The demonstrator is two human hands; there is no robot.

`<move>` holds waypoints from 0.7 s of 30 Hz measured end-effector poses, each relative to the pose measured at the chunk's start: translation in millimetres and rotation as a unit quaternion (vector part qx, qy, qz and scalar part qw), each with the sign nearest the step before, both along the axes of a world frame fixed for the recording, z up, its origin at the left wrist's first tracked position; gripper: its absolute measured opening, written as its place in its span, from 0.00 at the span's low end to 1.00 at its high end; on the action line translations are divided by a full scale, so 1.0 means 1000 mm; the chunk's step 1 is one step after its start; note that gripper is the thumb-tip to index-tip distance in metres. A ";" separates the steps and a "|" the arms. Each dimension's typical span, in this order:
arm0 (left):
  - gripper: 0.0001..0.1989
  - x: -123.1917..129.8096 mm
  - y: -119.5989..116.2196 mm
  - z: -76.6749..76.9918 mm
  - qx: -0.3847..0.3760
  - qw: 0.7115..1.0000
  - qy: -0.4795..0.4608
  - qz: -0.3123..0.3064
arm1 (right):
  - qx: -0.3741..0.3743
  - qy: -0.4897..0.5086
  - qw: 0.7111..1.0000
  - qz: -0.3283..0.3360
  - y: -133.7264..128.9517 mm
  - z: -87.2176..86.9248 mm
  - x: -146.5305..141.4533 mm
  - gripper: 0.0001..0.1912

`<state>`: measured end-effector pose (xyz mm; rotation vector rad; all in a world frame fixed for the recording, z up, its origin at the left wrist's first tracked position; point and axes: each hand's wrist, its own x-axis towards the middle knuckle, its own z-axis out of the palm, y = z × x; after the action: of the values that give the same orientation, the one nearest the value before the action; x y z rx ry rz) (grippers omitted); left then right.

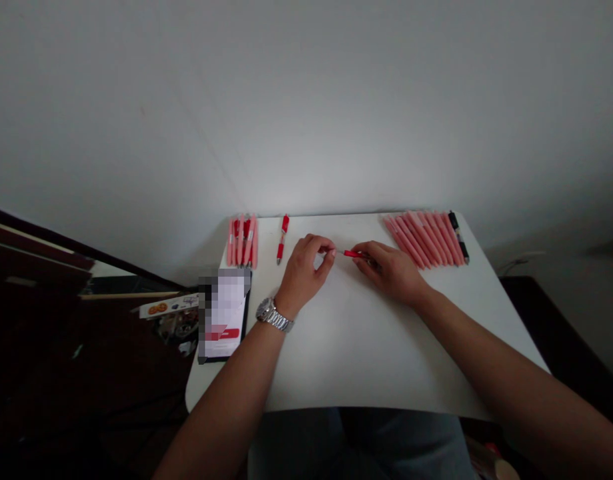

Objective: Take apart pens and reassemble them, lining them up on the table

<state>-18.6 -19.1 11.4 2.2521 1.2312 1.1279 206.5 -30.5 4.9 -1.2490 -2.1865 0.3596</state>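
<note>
Over the middle of the white table [336, 353], my right hand [389, 270] grips a red pen [352, 254] that lies almost level and points left. My left hand [306, 267], with a metal watch on the wrist, pinches the thin silvery end of that pen between thumb and forefinger. Exactly which part those fingertips cover is too small to tell. The rest of the pen's barrel is hidden in my right fingers. Another red pen [283, 239] lies at the back, to the left of my left hand.
Pink-wrapped pens [426, 240] lie in a row at the back right, beside a black pen [459, 237]. A bunch of pink and red pens [242, 241] lies at the back left. A phone [225, 317] rests at the left edge. Behind the table stands a wall [336, 107].
</note>
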 end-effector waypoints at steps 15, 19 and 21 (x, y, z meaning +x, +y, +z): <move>0.02 -0.005 0.005 -0.003 0.018 0.994 -0.008 0.108 | 0.000 0.001 1.000 -0.014 0.003 -0.004 0.004 0.12; 0.01 -0.010 0.005 -0.003 0.027 0.989 0.040 0.142 | -0.001 -0.002 1.000 -0.020 0.004 -0.006 0.005 0.12; 0.02 -0.012 0.005 -0.004 0.028 0.986 0.076 0.147 | -0.005 -0.004 1.000 -0.021 0.004 -0.006 0.005 0.12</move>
<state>-30.6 -14.0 7.8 2.2860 1.6558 1.1181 211.3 -26.7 -0.7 -1.3013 -2.1651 0.3503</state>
